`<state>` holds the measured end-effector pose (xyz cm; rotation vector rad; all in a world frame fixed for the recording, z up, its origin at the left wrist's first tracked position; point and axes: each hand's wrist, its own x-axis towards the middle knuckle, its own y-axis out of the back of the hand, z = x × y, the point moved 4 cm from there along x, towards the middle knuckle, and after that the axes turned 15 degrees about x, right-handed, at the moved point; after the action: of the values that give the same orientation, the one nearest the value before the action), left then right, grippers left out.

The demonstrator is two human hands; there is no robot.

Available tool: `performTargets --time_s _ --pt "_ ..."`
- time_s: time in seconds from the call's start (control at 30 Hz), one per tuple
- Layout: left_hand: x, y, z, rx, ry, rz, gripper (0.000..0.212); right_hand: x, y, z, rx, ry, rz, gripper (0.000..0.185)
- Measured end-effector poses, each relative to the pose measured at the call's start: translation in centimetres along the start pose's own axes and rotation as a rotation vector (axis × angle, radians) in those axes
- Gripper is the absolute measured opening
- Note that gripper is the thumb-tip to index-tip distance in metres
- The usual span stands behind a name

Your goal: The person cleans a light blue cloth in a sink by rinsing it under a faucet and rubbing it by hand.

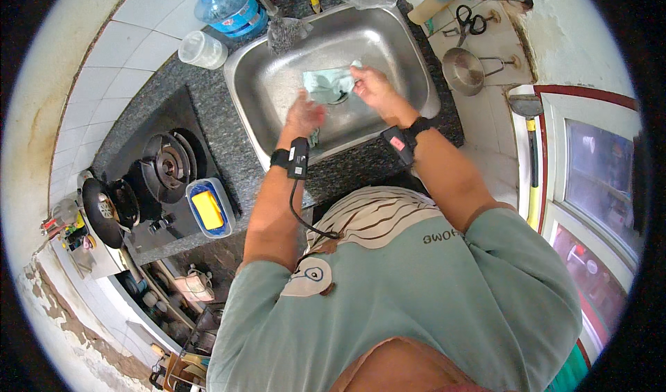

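A pale green cloth (pixel 329 84) is spread over the basin of the stainless steel sink (pixel 380 33), partly in front of the drain. My right hand (pixel 370 86) grips the cloth's right end between thumb and fingers. Just below the cloth's left end is my left hand (pixel 304 115), blurred; whether it touches or holds the cloth cannot be told. Another small greenish piece shows beneath my left hand, near the sink's front wall. The faucet (pixel 285 34) reaches over the basin's back left, its end wrapped in grey material.
Left of the sink stand a large blue water bottle (pixel 231 15) and a translucent plastic cup (pixel 203 50). A gas stove (pixel 169 165) lies farther left, beside a tub with a yellow sponge (pixel 207 210). Scissors (pixel 471 21) and a small metal pan (pixel 463 72) hang at right.
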<state>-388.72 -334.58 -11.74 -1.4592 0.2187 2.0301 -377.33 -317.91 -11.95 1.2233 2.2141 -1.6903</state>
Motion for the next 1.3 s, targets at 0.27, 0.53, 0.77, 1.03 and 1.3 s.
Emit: performTargets --time_s 0.27,0.53,0.77,1.03,1.3 --pt "-4.1 -7.1 -0.4 -0.067 -0.349 -0.354 0.046 -12.8 -13.2 2.2 -1.279 0.762 -0.216 0.028" --pt "-1.6 -7.8 0.9 -0.130 -0.172 -0.277 0.048 -6.7 -11.8 0.7 -1.420 0.745 0.033 0.042" --pt "-5.5 -8.9 0.8 -0.096 -0.114 -0.403 0.029 -6.8 -13.5 -0.6 -1.404 0.816 0.047 0.032" --pt "-3.3 -6.6 -0.5 -0.166 -0.453 -0.636 0.023 -11.2 -15.9 1.1 -1.314 0.960 -0.233 0.034" --pt "-1.5 -7.0 0.1 -0.301 -0.305 -0.736 0.019 -8.0 -13.6 0.7 -1.299 0.922 -0.018 0.030"
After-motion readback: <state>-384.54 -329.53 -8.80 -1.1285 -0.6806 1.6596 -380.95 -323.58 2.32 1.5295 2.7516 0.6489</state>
